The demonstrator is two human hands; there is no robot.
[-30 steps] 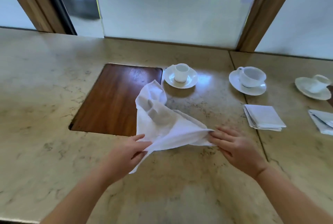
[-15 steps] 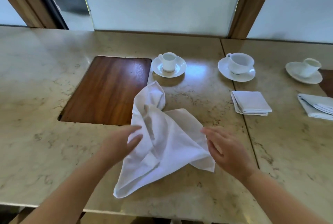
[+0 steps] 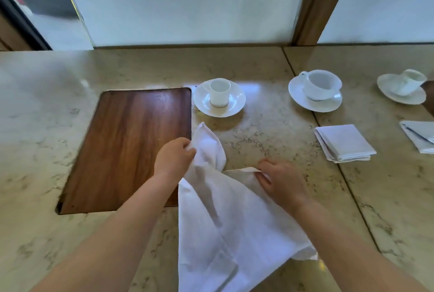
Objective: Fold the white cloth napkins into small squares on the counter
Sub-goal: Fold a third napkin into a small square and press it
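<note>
Before you lie three white napkins: one unfolded napkin [image 3: 225,228] under your hands, one folded napkin [image 3: 345,142] squared off to the right of it, and a second folded napkin [image 3: 420,135] farther right, cut by the frame edge. Three white cups stand on three saucers along the far side of the marble counter [image 3: 47,127]: a small cup [image 3: 219,92] on its saucer [image 3: 234,106] just beyond the unfolded napkin, a wider cup [image 3: 321,85] on its saucer [image 3: 298,94] beyond the first folded napkin, and a third cup [image 3: 409,81] on its saucer [image 3: 387,85] at the far right. One dark wooden inlay panel [image 3: 126,148] is set into the counter just left of the unfolded napkin, whose left edge overlaps the panel's right border. Your left hand [image 3: 172,160] has its fingers curled tight round the bunched upper corner of the unfolded napkin, lifting it slightly so the cloth loops up beyond the knuckles. Your right hand [image 3: 281,181] lies to the right of that corner, its fingertips [image 3: 259,174] pinching the napkin's far edge down at the counter, the remaining fingers bent. From these two grips the cloth spreads towards you in a broad creased sheet, lying flat on the counter and passing out of view at the near edge of the frame between your forearms.
</note>
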